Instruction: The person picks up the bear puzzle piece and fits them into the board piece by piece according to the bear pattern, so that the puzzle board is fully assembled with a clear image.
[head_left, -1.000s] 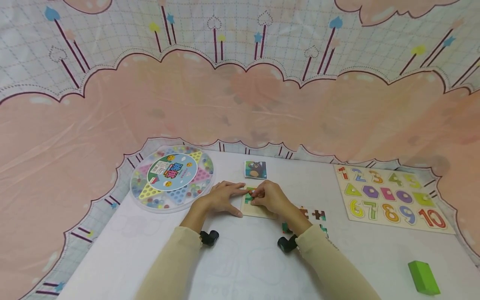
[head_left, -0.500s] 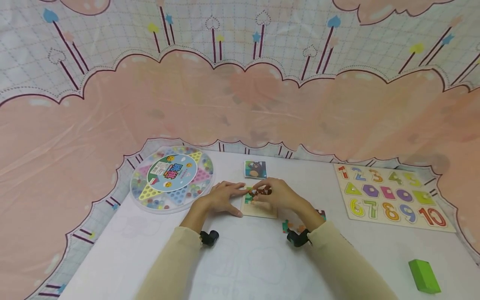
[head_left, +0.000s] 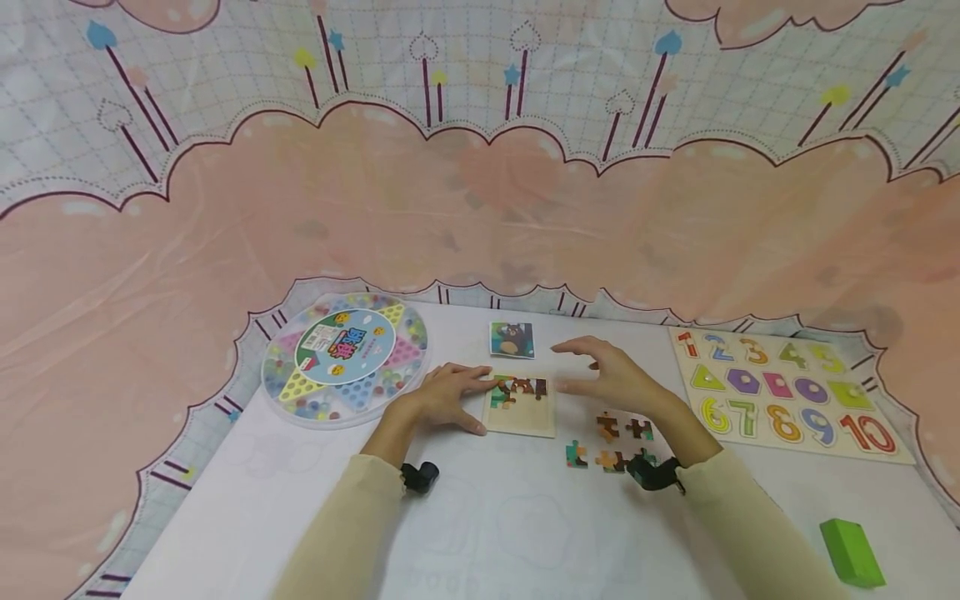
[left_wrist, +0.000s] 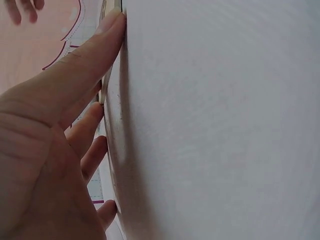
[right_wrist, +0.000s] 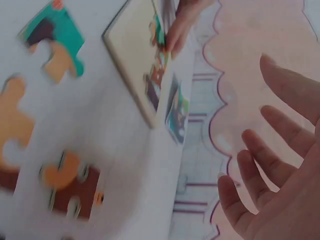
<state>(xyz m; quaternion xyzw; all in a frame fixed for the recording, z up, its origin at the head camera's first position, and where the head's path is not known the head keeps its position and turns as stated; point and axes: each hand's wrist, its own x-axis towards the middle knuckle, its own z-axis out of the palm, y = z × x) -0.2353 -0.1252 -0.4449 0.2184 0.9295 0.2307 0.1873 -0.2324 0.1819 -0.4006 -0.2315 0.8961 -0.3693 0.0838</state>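
Observation:
A square wooden puzzle tray [head_left: 525, 419] lies at the middle of the table, with joined pieces [head_left: 520, 387] along its far and left parts. My left hand [head_left: 448, 397] rests at the tray's left edge, thumb and index finger touching it; in the left wrist view the thumb [left_wrist: 107, 35] lies against the edge. To the right of the tray, my right hand [head_left: 618, 379] hovers with fingers spread, holding nothing. Several loose pieces [head_left: 576, 454] lie below it, also large in the right wrist view, where one brown piece [right_wrist: 80, 192] shows. Behind the tray is a small bear picture [head_left: 512, 340].
A round marble game board [head_left: 345, 358] lies at the left, close to my left hand. At the right are a wooden number and shape board [head_left: 738, 404] and a green block [head_left: 852, 553]. A patterned cloth [head_left: 450, 208] rises behind the table.
My right hand has let go of a dark brown piece, which now lies in the tray's far right corner, and has moved right. My left hand has stayed at the tray.

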